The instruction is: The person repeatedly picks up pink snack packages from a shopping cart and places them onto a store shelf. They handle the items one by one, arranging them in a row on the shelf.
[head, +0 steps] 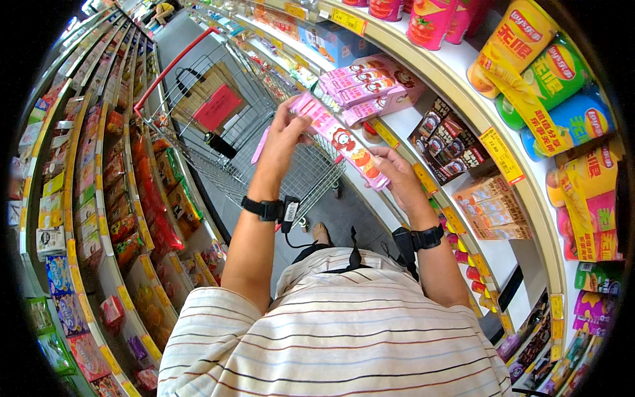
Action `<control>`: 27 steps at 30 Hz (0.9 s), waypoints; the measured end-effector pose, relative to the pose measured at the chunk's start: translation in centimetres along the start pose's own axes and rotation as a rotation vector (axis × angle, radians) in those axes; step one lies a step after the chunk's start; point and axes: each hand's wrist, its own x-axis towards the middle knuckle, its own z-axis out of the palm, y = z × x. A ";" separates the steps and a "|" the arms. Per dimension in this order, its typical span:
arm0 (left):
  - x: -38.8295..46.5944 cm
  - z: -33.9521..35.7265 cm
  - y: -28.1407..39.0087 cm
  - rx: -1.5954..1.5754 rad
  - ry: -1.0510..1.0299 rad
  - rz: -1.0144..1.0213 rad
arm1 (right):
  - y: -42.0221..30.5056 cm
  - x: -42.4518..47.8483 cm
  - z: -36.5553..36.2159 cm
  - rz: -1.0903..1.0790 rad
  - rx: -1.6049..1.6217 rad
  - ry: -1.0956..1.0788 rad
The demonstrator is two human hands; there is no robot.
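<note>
A long, slim pink snack packet (342,141) with cartoon figures is stretched between my two hands, tilted down to the right. My left hand (287,130) grips its upper left end. The lower right end lies in the fingers of my right hand (398,174). Beside my left wrist a narrow pink strip (261,145) shows; whether that hand holds it I cannot tell. Just beyond the packet, similar pink packets (364,82) are stacked in an open display box on the right shelf. A wire shopping cart (307,178) stands in front of me, partly behind my hands.
The cart holds a brown paper bag (198,94), a red card-like piece (218,106) and a dark bottle (221,145). Lay's canisters (555,74) line the right shelf (538,164). Packed snack shelves (106,213) border the left. A person (162,11) is far down the aisle.
</note>
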 end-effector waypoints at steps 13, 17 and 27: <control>-1.2 -3.8 -1.8 -0.225 -0.070 -0.123 | -5.5 0.1 -1.5 -0.218 -0.060 0.329; -0.6 -4.2 -3.5 -0.246 0.046 -0.098 | -11.2 -3.3 0.6 -0.344 0.089 0.100; 2.4 -0.9 -8.1 -0.149 0.149 -0.108 | -22.3 -11.7 7.5 -0.405 0.206 -1.131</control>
